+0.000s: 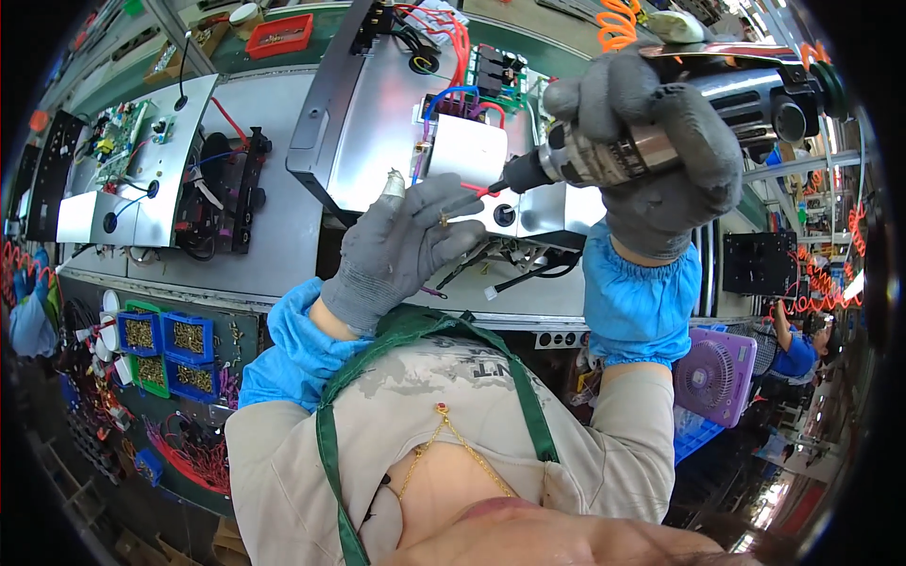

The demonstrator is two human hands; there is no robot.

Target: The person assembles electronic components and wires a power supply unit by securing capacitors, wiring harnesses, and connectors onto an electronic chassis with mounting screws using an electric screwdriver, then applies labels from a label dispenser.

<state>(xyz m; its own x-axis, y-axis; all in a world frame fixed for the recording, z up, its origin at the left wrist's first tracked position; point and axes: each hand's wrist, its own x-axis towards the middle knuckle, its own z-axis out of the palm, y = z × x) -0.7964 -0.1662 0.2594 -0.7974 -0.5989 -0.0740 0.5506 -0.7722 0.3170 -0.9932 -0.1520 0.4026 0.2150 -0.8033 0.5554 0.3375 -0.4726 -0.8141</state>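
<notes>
**Driver bit right down by the left glove, with an open metal box underneath**

So the main piece here is a silver metal chassis, sitting on the gray bench top straight in front of the person. It's got a white block in the middle, a green circuit board behind that, and red wires looping around at the far end.

Right hand, in a gray glove, has its fingers wrapped tight around a silver power screwdriver. The tool lies nearly sideways, black nose pointing left, with the bit over the near part of the chassis.

Left hand, also gloved, is just beside the bit, fingers partly bent. There's something small and brassy by them, but honestly I can't tell if they're pinching it, or whether they touch the bit. One fingertip has a whitish covering.

Both forearms have blue sleeve covers, and there's a green apron over a light top.

Further out: another opened unit on the left of the bench, blue bins of small brassy parts below it, a red tray at the back, a purple fan to the right, and a co-worker in blue beyond.
</notes>
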